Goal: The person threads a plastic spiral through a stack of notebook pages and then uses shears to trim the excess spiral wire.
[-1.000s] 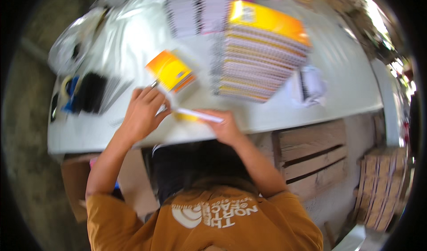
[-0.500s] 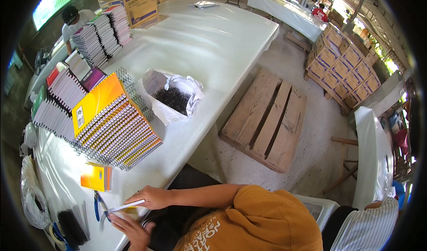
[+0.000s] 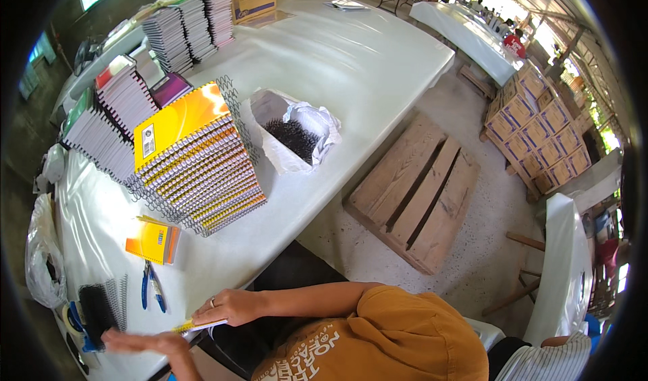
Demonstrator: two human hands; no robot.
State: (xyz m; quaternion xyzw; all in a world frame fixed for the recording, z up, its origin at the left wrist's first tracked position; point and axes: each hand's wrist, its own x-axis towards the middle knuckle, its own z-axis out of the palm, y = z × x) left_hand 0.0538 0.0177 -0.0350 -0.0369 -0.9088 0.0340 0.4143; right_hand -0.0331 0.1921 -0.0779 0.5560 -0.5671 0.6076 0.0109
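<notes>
My right hand grips a thin notebook with a yellow cover, held edge-on at the table's near edge. My left hand, blurred by motion, has its fingers stretched out and appears empty. It is beside a bunch of black spiral binding coils, and I cannot tell whether it touches them. Blue-handled pliers lie just beyond the notebook. Past them sits a small stack of yellow and orange notebooks.
Tall stacks of yellow spiral notebooks and other notebooks stand on the white-covered table. A white bag holds black coils. Beside the table lies a wooden pallet. Stacked cartons stand farther right.
My left hand has left the notebook and moved left toward the black coils. My right hand keeps hold of the notebook. The view has shifted, and the person at the far left is out of sight.
</notes>
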